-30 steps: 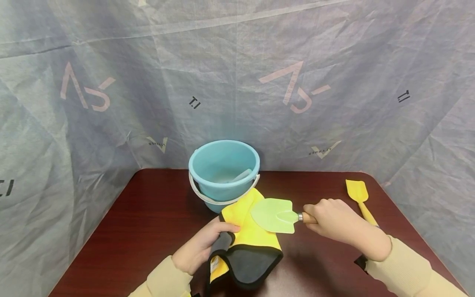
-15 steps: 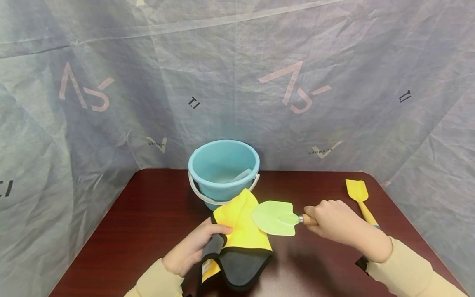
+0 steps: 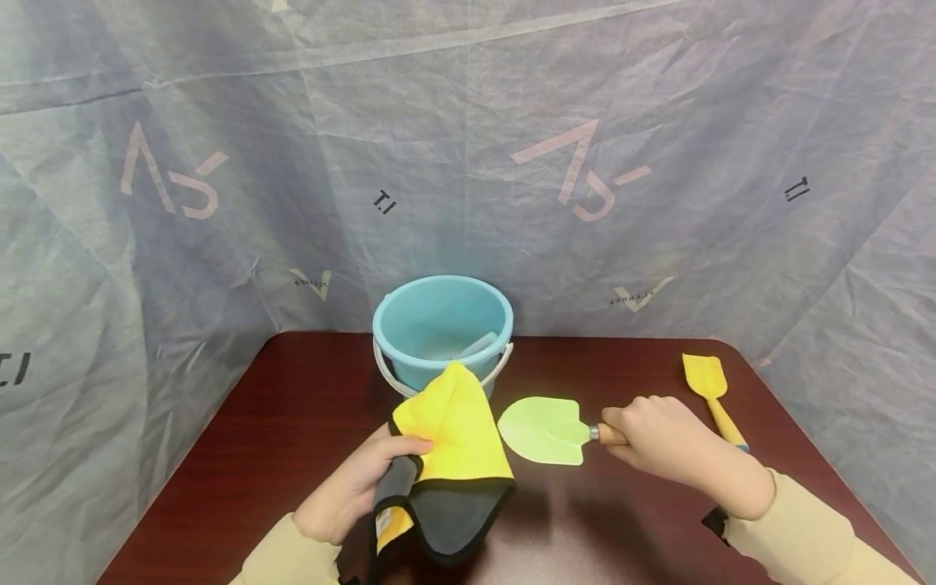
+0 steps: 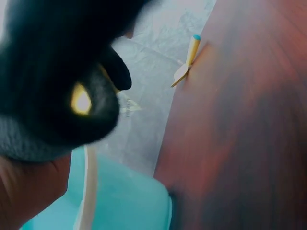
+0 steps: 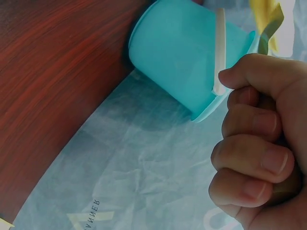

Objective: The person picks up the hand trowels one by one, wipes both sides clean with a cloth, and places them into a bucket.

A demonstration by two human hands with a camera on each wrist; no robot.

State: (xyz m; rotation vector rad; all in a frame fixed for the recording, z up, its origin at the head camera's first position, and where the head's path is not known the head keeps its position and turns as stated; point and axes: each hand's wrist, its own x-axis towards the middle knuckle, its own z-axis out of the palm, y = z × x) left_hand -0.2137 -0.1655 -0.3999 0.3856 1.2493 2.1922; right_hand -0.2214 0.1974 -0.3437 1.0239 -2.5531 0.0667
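Observation:
In the head view my left hand (image 3: pixel 366 475) grips a yellow cloth with a dark grey back and black edging (image 3: pixel 457 431), thumb on the yellow face. Its folded grey side looms dark and blurred in the left wrist view. My right hand (image 3: pixel 658 435) is curled round the wooden handle of a light green hand trowel (image 3: pixel 544 431), whose blade points left, just right of the cloth. Behind them stands a light blue bucket (image 3: pixel 442 321) with a white handle, partly hidden by the cloth. Inside it leans a pale blue object (image 3: pixel 478 345), kind unclear.
A small yellow shovel (image 3: pixel 712 398) with a blue handle end lies at the right of the dark red table (image 3: pixel 292 422). A grey printed sheet (image 3: pixel 468 162) hangs behind the table's back edge.
My left hand has moved left with the cloth, away from the trowel blade; a gap now shows between them. My right hand and the trowel have barely moved.

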